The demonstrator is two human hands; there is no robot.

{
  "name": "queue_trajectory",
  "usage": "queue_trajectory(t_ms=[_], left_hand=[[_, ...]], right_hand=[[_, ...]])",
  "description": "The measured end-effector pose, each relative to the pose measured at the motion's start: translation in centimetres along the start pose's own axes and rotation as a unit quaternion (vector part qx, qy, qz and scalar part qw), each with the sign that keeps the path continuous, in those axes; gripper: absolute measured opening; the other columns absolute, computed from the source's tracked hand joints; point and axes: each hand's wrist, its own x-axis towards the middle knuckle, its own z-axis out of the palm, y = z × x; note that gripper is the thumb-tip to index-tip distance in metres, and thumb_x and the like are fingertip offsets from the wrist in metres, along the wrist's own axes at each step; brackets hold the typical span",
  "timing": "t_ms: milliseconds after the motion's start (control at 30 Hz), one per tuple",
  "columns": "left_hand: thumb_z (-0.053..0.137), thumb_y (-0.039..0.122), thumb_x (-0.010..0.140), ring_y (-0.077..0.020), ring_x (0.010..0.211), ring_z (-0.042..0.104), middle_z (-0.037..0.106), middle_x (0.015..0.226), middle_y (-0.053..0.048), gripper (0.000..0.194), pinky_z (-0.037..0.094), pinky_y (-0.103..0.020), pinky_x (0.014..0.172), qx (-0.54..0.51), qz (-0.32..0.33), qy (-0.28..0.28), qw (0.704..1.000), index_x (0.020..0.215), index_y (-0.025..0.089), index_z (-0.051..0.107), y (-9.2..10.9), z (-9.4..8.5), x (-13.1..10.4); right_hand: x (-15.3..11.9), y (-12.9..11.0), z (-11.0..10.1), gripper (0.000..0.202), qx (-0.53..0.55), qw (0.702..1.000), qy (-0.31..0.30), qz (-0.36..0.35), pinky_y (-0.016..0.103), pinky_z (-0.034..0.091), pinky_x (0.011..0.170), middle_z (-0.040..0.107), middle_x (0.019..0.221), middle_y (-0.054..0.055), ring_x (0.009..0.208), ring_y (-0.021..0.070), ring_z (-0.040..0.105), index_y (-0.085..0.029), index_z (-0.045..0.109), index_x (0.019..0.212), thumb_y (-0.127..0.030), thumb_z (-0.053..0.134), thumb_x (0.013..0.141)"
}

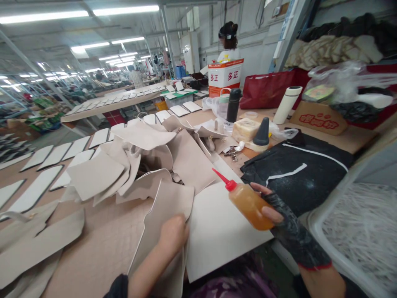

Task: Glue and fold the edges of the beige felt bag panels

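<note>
My right hand (273, 211), in a dark fingerless glove with a red cuff, is closed around a glue bottle (250, 206). The bottle is clear plastic with amber liquid inside, and its red nozzle points up and to the left. My left hand (174, 232) is bare and slightly blurred, its fingers curled on the right edge of a beige leather-like bag panel (156, 221). Under the bottle lies a flat white sheet (214, 236). A heap of beige panels (102, 169) rises just beyond my left hand.
White dark-edged pieces (51, 155) lie in rows on the left. A black cloth (291, 174) with white strips and a bin of shredded scraps (362, 231) are at right. Behind stand a black thermos (233, 105) and a white bottle (287, 105). A person (229, 41) is farther back.
</note>
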Motion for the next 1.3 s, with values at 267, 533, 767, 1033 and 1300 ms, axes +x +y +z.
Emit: queue_trajectory(t_ms=[267,533,767,1033,1300], left_hand=[[0.036,0.01,0.082,-0.0211,0.099,0.062,0.064,0.112,-0.016,0.039,0.044,-0.029,0.086,-0.131,-0.034,0.082,0.987,0.117,0.008,0.054,-0.3,1.6,1.8],[0.04,0.017,0.085,-0.022,0.099,0.062,0.068,0.107,-0.014,0.033,0.044,-0.03,0.088,-0.297,-0.022,0.094,0.95,0.105,0.009,0.065,-1.7,1.7,2.5],[0.044,0.015,0.084,-0.0197,0.09,0.065,0.07,0.101,-0.011,0.03,0.046,-0.027,0.079,-0.327,-0.04,0.092,0.94,0.103,0.013,0.067,-1.7,2.2,2.9],[0.045,0.015,0.083,-0.0186,0.088,0.065,0.071,0.098,-0.01,0.029,0.046,-0.025,0.078,-0.332,-0.042,0.095,0.938,0.101,0.014,0.067,-1.8,2.4,3.0],[0.045,0.014,0.083,-0.0206,0.092,0.065,0.071,0.101,-0.011,0.029,0.046,-0.028,0.082,-0.311,-0.042,0.1,0.944,0.102,0.014,0.067,-1.5,2.2,3.0]], right_hand=[[-1.5,3.1,1.5,0.036,0.066,0.987,-0.024,0.141,0.031,0.051,0.055,0.06,0.115,0.005,0.084,0.0242,0.062,-0.029,0.057,0.108,-0.036,0.066,0.074],[1.7,4.3,3.0,0.037,-0.292,0.95,0.017,-0.109,0.043,0.044,0.09,0.06,0.1,0.008,0.095,0.0257,0.056,-0.021,0.058,0.097,-0.047,0.065,0.072],[1.8,5.6,4.5,0.033,-0.33,0.933,-0.004,-0.141,0.05,0.045,0.086,0.059,0.1,0.009,0.093,0.0316,0.058,-0.027,0.055,0.1,-0.049,0.06,0.075],[2.6,4.8,5.4,0.028,-0.361,0.918,-0.018,-0.164,0.053,0.042,0.086,0.055,0.099,0.011,0.093,0.0335,0.054,-0.029,0.051,0.1,-0.046,0.057,0.079],[2.4,4.2,6.1,0.028,-0.38,0.908,-0.01,-0.173,0.05,0.044,0.082,0.054,0.097,0.011,0.088,0.0316,0.055,-0.029,0.052,0.1,-0.046,0.057,0.079]])
